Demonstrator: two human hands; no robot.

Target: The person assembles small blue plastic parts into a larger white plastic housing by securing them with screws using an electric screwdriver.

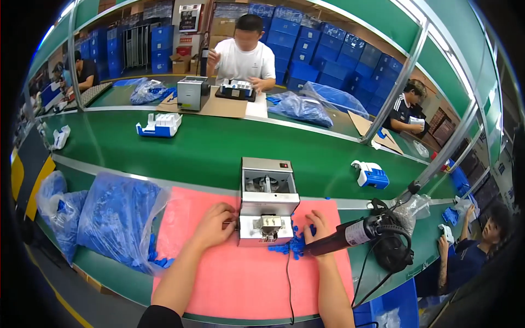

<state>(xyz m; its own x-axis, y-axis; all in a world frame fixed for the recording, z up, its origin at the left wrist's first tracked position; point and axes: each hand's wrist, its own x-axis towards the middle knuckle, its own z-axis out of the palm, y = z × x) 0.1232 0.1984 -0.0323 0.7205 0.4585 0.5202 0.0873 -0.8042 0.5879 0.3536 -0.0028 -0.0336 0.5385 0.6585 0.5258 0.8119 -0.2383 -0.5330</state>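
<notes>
A small metal bench machine (268, 199) stands on a pink mat (235, 284) in front of me. My left hand (217, 223) rests at the machine's left side, fingers curled in; whatever lies between the fingertips is hidden. On the other side, my right hand (317, 225) bends its thumb and fingers around a small blue plastic piece at the edge of a loose pile of blue pieces (295, 246). A black cylindrical power tool (342, 238) on a holder covers part of that hand and wrist.
Plastic bags of blue parts (117, 216) lie left of the mat. Beyond runs a green conveyor belt (219, 145) carrying a blue-and-white housing (159, 126) and another housing (372, 175). A cable (290, 284) crosses the mat. Co-workers sit opposite and at right.
</notes>
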